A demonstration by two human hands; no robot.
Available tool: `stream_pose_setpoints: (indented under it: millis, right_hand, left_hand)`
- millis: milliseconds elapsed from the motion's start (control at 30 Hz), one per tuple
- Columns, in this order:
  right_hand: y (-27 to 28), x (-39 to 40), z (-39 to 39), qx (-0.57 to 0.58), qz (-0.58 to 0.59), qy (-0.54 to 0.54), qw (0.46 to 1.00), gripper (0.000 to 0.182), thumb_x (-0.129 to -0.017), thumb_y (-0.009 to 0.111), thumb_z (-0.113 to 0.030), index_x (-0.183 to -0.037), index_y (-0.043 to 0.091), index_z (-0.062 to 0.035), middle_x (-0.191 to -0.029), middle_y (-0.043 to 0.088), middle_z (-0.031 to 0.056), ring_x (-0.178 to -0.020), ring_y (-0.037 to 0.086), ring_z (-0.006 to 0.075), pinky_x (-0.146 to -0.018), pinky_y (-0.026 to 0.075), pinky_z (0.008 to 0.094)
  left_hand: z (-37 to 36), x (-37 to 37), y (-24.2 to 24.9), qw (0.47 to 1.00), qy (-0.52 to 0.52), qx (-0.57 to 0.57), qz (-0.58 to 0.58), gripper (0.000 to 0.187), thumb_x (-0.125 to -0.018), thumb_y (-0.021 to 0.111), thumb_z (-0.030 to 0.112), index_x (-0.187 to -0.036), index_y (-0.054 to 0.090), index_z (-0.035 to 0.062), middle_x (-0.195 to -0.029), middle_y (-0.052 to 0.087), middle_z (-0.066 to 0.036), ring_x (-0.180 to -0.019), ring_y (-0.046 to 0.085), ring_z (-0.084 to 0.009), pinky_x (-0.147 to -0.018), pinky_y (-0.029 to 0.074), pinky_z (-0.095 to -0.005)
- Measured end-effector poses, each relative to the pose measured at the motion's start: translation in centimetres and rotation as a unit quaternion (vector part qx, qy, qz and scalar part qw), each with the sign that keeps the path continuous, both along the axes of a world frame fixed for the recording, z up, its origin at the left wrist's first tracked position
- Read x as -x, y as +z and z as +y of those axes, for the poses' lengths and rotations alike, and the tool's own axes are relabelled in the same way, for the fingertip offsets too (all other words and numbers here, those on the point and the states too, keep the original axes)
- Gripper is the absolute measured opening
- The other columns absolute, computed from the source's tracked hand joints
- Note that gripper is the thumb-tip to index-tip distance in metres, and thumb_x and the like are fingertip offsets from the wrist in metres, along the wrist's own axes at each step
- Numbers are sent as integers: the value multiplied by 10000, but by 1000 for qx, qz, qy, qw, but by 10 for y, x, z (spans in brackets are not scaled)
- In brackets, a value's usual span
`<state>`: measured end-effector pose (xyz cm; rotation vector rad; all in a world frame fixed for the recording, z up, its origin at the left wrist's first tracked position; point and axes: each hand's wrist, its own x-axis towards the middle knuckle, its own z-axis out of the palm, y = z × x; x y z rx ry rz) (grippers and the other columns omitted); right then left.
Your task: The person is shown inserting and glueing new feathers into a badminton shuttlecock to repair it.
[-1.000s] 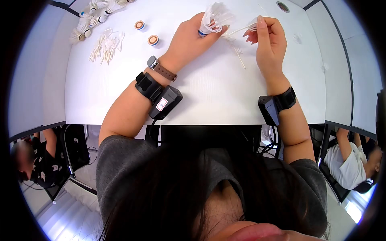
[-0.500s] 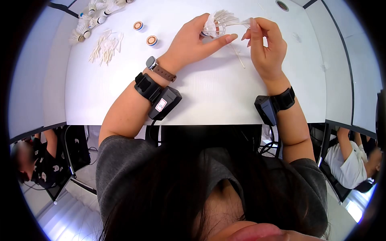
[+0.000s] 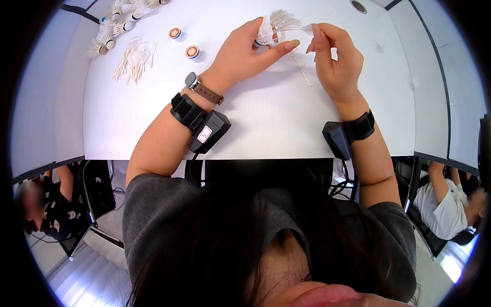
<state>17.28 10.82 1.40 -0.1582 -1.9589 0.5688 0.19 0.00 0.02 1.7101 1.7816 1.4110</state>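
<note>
A white feather shuttlecock (image 3: 280, 23) lies in my left hand (image 3: 249, 55), its feathers pointing up and to the right. The fingers of that hand curl around its base, partly hiding it, while the thumb stretches out below. My right hand (image 3: 339, 64) pinches the tip of one feather (image 3: 306, 29) between thumb and index finger, to the right of the shuttlecock. Under the hands a loose feather (image 3: 303, 71) rests on the white table (image 3: 276, 117). Left of my left hand stand two round cork bases (image 3: 175, 33) with blue-and-white bands.
Plucked feathers (image 3: 135, 62) lie in a pile at the left. Several whole shuttlecocks (image 3: 106, 39) are heaped in the far left corner. A round grommet (image 3: 358, 6) is set in the far right of the table. Partitions flank both sides, with a person seated beyond each.
My right hand has shifted slightly left, still pinching the feather. The shuttlecock in my left hand has tipped a little upward and left.
</note>
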Motion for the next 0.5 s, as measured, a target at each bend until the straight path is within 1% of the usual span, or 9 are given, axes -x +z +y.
stream_pose_setpoints:
  millis: [133, 233, 433, 500]
  right_hand:
    - [-2, -1, 4, -2, -27, 1, 1000, 79, -955, 652, -48, -1031, 654, -23, -733, 647, 63, -583, 599, 130, -552, 486, 225]
    - [-3, 1, 3, 0, -16, 14, 1000, 70, -965, 647, -62, -1025, 650, -25, -719, 635, 56, -580, 589, 120, -552, 476, 220]
    - [-1, 0, -1, 48, -18, 22, 998, 73, -987, 624, -80, -1032, 626, -23, -707, 630, 44, -588, 589, 104, -556, 480, 223]
    - [0, -1, -1, 51, -27, 25, 998, 63, -986, 617, -68, -1031, 619, -24, -702, 628, 43, -586, 595, 98, -551, 472, 223]
  left_hand:
    - [0, 1, -3, 1000, 9, 7, 5, 523, -860, 734, 534, -1003, 688, 33, -820, 657, -89, -686, 575, -188, -644, 467, -316]
    - [-2, 1, 2, 999, 25, 38, 24, 526, -857, 737, 534, -984, 686, 26, -811, 650, -92, -681, 570, -191, -645, 467, -318]
    - [-2, -1, 4, 1000, 11, -7, 11, 502, -845, 760, 500, -971, 680, 21, -817, 640, -96, -692, 568, -195, -636, 457, -319]
    - [-1, 0, 2, 1000, 11, -10, 8, 480, -845, 765, 474, -976, 676, 20, -808, 628, -93, -678, 545, -190, -619, 445, -320]
